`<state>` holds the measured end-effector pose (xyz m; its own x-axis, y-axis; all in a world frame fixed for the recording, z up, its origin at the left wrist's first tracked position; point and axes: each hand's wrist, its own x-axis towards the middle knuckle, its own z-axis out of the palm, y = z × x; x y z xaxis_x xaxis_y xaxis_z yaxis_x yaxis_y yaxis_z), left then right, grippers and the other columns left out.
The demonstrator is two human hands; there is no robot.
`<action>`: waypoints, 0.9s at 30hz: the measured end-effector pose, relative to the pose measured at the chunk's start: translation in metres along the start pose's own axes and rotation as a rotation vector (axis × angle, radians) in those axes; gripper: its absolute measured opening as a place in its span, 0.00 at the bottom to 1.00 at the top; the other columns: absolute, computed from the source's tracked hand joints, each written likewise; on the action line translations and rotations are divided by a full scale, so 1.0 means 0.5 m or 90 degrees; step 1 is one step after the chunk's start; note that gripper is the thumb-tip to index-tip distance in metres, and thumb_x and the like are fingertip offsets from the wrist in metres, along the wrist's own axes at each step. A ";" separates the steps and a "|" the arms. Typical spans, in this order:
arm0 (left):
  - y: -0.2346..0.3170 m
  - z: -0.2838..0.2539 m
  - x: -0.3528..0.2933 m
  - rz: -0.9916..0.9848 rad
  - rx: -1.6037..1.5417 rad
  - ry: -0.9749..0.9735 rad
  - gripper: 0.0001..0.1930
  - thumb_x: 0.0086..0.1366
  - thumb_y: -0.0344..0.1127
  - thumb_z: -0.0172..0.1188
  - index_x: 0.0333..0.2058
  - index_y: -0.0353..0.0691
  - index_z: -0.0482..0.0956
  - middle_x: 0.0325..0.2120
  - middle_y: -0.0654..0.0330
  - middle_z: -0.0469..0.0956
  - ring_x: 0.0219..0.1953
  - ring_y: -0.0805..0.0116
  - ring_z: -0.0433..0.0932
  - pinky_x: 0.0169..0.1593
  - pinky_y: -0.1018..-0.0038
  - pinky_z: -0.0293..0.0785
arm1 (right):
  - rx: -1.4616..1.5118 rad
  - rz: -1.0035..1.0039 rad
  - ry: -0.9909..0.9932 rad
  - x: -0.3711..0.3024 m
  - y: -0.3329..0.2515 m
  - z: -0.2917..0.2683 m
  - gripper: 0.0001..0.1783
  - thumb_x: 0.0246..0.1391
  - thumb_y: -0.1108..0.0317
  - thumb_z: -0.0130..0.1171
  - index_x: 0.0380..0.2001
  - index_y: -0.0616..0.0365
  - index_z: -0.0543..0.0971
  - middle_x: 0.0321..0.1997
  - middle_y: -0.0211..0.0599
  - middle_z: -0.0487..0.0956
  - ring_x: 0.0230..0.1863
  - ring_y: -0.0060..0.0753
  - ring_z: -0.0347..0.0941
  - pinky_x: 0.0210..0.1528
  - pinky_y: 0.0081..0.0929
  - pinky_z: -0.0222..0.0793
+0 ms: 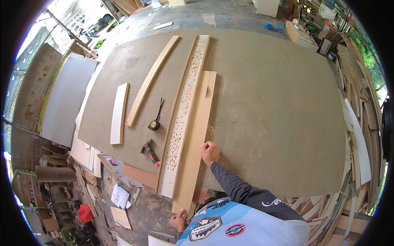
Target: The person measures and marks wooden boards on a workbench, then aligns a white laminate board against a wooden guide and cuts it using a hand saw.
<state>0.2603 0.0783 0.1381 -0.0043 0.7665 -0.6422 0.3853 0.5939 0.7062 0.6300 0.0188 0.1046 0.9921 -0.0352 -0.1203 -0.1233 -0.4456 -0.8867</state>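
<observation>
The pale wooden board (198, 131) lies lengthwise on the large brown tabletop (279, 106), its near end jutting past the near edge. The left hand (178, 222) touches that near end; whether it clamps it, I cannot tell. The right hand (210, 153) sits at the board's right edge, fingers curled together, anything inside them hidden. Just left of the board runs a long, speckled white panel (183, 110). Farther left are a hammer (150, 153), a tape measure (154, 124), a narrow wooden strip (152, 81) and a short white-faced board (119, 114).
</observation>
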 end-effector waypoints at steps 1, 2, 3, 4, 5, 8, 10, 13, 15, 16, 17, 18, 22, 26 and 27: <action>0.007 0.009 -0.004 -0.004 -0.004 -0.001 0.19 0.51 0.28 0.77 0.22 0.34 0.69 0.16 0.56 0.74 0.13 0.68 0.73 0.16 0.75 0.67 | -0.011 -0.005 0.006 0.010 0.000 0.002 0.07 0.46 0.70 0.68 0.20 0.59 0.80 0.20 0.40 0.80 0.24 0.38 0.78 0.29 0.34 0.71; 0.013 0.021 -0.007 -0.007 -0.007 -0.002 0.18 0.52 0.28 0.76 0.22 0.35 0.69 0.15 0.56 0.74 0.13 0.68 0.73 0.15 0.75 0.63 | -0.022 -0.009 0.012 0.019 0.000 0.003 0.07 0.46 0.70 0.68 0.20 0.60 0.80 0.20 0.40 0.80 0.24 0.38 0.78 0.29 0.34 0.71; 0.027 0.034 -0.015 -0.010 -0.011 0.000 0.18 0.53 0.28 0.76 0.21 0.35 0.69 0.15 0.56 0.74 0.13 0.67 0.73 0.14 0.75 0.60 | -0.018 -0.012 0.012 0.028 -0.001 0.007 0.07 0.45 0.70 0.68 0.20 0.60 0.80 0.20 0.41 0.80 0.23 0.38 0.78 0.29 0.34 0.71; 0.037 0.047 -0.021 -0.003 0.003 0.010 0.18 0.53 0.28 0.75 0.22 0.35 0.69 0.15 0.56 0.74 0.13 0.68 0.73 0.14 0.75 0.59 | -0.014 -0.015 0.013 0.039 0.000 0.010 0.07 0.45 0.70 0.68 0.20 0.60 0.80 0.20 0.41 0.80 0.23 0.38 0.78 0.29 0.35 0.71; 0.045 0.059 -0.027 0.003 0.018 0.021 0.18 0.53 0.28 0.75 0.22 0.36 0.69 0.15 0.56 0.74 0.13 0.69 0.72 0.14 0.76 0.59 | -0.011 -0.018 0.014 0.048 0.001 0.012 0.07 0.45 0.70 0.68 0.20 0.60 0.80 0.20 0.41 0.80 0.23 0.38 0.78 0.29 0.35 0.71; 0.064 0.088 -0.034 0.006 0.030 0.016 0.17 0.54 0.28 0.75 0.23 0.35 0.69 0.16 0.57 0.73 0.13 0.70 0.71 0.15 0.76 0.59 | -0.011 -0.025 0.027 0.073 0.005 0.016 0.08 0.45 0.69 0.68 0.20 0.60 0.80 0.20 0.41 0.80 0.23 0.38 0.78 0.29 0.35 0.72; 0.067 0.097 -0.032 0.015 0.018 0.000 0.18 0.53 0.28 0.76 0.23 0.35 0.69 0.16 0.56 0.74 0.13 0.69 0.72 0.15 0.76 0.62 | -0.002 -0.017 0.033 0.093 0.011 0.022 0.09 0.44 0.66 0.69 0.19 0.57 0.79 0.21 0.41 0.81 0.25 0.44 0.79 0.31 0.38 0.73; 0.059 0.112 -0.016 0.037 -0.002 -0.008 0.19 0.51 0.29 0.77 0.24 0.34 0.70 0.17 0.55 0.74 0.14 0.67 0.75 0.14 0.75 0.67 | -0.019 -0.018 0.045 0.122 0.010 0.029 0.09 0.43 0.65 0.69 0.18 0.55 0.79 0.22 0.41 0.81 0.27 0.46 0.80 0.32 0.40 0.73; 0.062 0.129 -0.012 0.044 0.006 0.003 0.19 0.50 0.29 0.77 0.24 0.34 0.70 0.16 0.56 0.74 0.13 0.67 0.75 0.14 0.74 0.66 | -0.039 -0.020 0.053 0.140 0.004 0.032 0.09 0.43 0.65 0.69 0.19 0.56 0.79 0.22 0.40 0.81 0.26 0.44 0.80 0.31 0.39 0.73; 0.065 0.139 -0.013 0.055 0.012 0.007 0.19 0.50 0.29 0.77 0.24 0.34 0.70 0.16 0.56 0.74 0.13 0.67 0.75 0.14 0.74 0.66 | -0.049 -0.018 0.056 0.149 0.002 0.033 0.09 0.43 0.65 0.69 0.19 0.57 0.80 0.22 0.40 0.81 0.25 0.42 0.79 0.31 0.37 0.73; 0.070 0.149 -0.014 0.066 0.018 0.012 0.19 0.50 0.30 0.78 0.24 0.34 0.70 0.16 0.56 0.74 0.13 0.67 0.74 0.14 0.74 0.67 | -0.058 -0.017 0.060 0.157 -0.001 0.033 0.09 0.43 0.65 0.69 0.19 0.57 0.80 0.21 0.39 0.81 0.24 0.40 0.79 0.31 0.36 0.73; 0.068 0.152 -0.016 0.075 0.024 0.020 0.19 0.50 0.30 0.78 0.24 0.34 0.70 0.16 0.56 0.74 0.13 0.67 0.74 0.14 0.74 0.67 | -0.063 -0.024 0.059 0.159 -0.005 0.031 0.10 0.43 0.65 0.70 0.19 0.57 0.80 0.21 0.39 0.81 0.25 0.40 0.79 0.31 0.36 0.73; 0.053 0.167 -0.010 0.126 0.048 0.054 0.19 0.50 0.31 0.77 0.24 0.34 0.71 0.16 0.56 0.75 0.13 0.68 0.74 0.15 0.75 0.68 | -0.041 -0.038 0.072 0.153 -0.012 0.022 0.11 0.44 0.63 0.71 0.18 0.55 0.80 0.21 0.39 0.81 0.26 0.39 0.79 0.31 0.36 0.73; 0.062 0.163 -0.018 0.108 0.027 0.031 0.18 0.51 0.30 0.77 0.25 0.33 0.70 0.16 0.56 0.74 0.13 0.69 0.73 0.15 0.75 0.67 | -0.076 -0.046 0.036 0.044 -0.001 0.015 0.11 0.47 0.63 0.68 0.19 0.56 0.79 0.24 0.44 0.81 0.28 0.47 0.80 0.32 0.40 0.74; 0.070 0.163 -0.025 0.100 0.029 0.027 0.19 0.51 0.30 0.77 0.24 0.33 0.70 0.16 0.56 0.74 0.13 0.69 0.72 0.15 0.75 0.67 | -0.062 -0.041 0.017 -0.004 0.006 0.011 0.12 0.48 0.63 0.68 0.19 0.57 0.79 0.24 0.45 0.81 0.28 0.47 0.80 0.32 0.40 0.74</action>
<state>0.3488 0.0693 0.1467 0.0202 0.8595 -0.5108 0.4252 0.4550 0.7824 0.6276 0.0224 0.0998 0.9983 -0.0270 -0.0515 -0.0579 -0.5325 -0.8444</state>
